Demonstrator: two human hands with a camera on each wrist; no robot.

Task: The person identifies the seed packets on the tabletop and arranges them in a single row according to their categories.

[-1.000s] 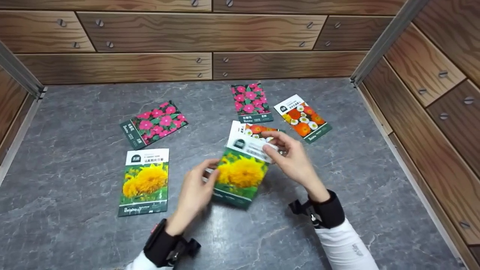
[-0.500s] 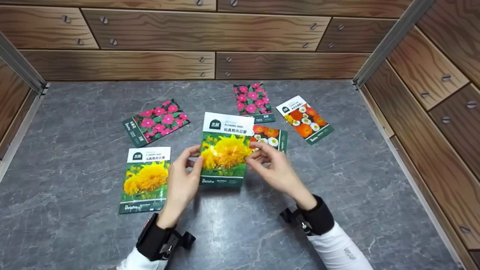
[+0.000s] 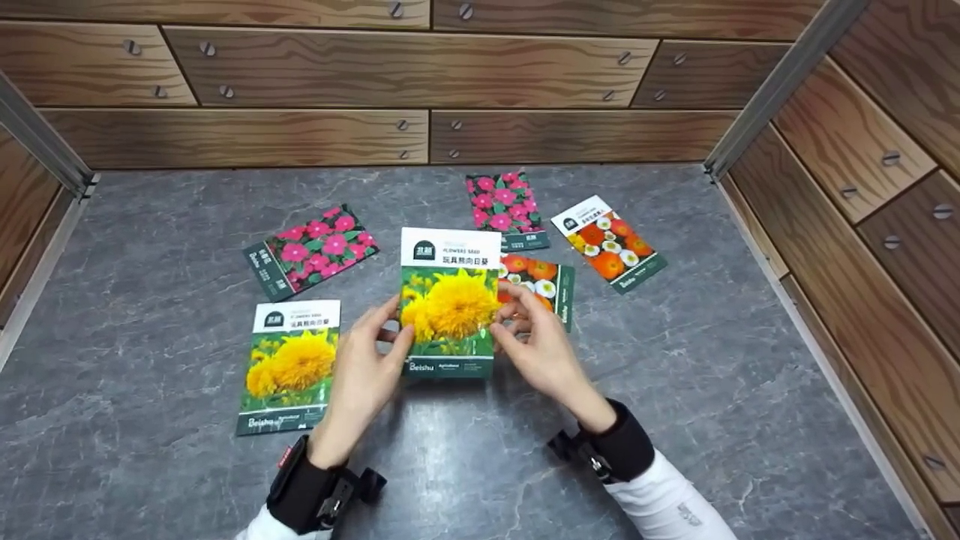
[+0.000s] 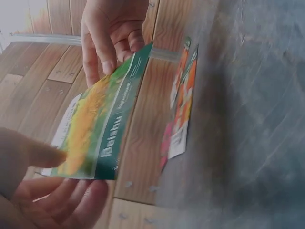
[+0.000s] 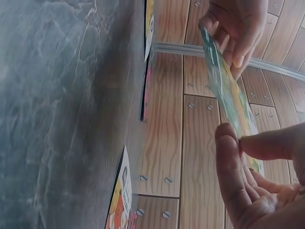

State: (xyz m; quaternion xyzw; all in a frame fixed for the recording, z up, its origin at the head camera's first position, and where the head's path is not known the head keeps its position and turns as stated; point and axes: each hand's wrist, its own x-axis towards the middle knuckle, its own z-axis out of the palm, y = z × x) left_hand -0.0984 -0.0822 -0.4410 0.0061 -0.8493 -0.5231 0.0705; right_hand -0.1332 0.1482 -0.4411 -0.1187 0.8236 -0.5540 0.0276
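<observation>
Between both hands, raised off the tabletop, is a yellow sunflower seed packet (image 3: pixel 451 307) with its picture side up. My left hand (image 3: pixel 365 375) pinches its left edge, thumb on the front and fingers behind, as the left wrist view of the packet (image 4: pixel 110 119) shows. On the opposite edge, my right hand (image 3: pixel 541 346) pinches it between thumb and fingertips, plain in the right wrist view of the hand (image 5: pixel 257 176). Partly hidden behind the packet lies an orange-and-white flower seed packet (image 3: pixel 536 285). A second yellow sunflower seed packet (image 3: pixel 291 367) lies left of my left hand.
Farther back on the grey marbled tabletop (image 3: pixel 150 240) lie a pink flower packet (image 3: pixel 319 247) at left, another pink flower packet (image 3: pixel 504 202) near the middle, and an orange-and-white packet (image 3: pixel 609 244) at right. Wood-patterned walls (image 3: pixel 405 67) enclose the back and sides.
The held sunflower packet has moved up and left and straightened from a tilt, uncovering more of the orange-and-white packet behind. Both hands moved left with it; over the last half second they barely shift.
</observation>
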